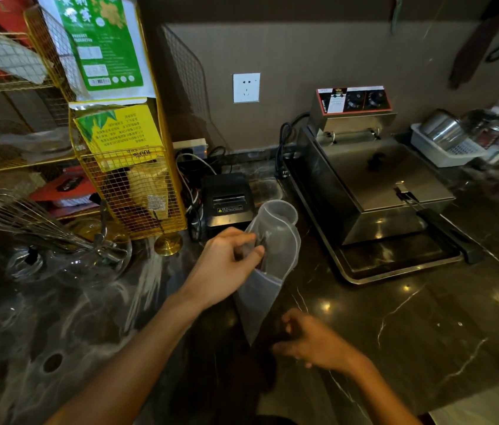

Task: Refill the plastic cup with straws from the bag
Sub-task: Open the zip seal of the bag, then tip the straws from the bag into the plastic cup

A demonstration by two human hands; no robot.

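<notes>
A translucent plastic bag (259,305) hangs slanted over the dark counter, low centre. Its upper end (279,211) forms a round open mouth that faces away from me. My left hand (226,265) pinches the bag's left edge near the middle, thumb and fingers closed on the film. Something dark and thin, maybe straws (262,259), shows faintly inside beside those fingers. My right hand (309,342) sits by the bag's lower tip with fingers curled; blur hides whether it holds anything. I cannot pick out a separate plastic cup.
A steel fryer (364,185) on a tray stands to the right, its black handle (438,222) pointing toward me. A black receipt printer (226,197) sits just behind the bag. A yellow wire rack (137,191), a whisk (27,219) and glass bowls (67,259) crowd the left.
</notes>
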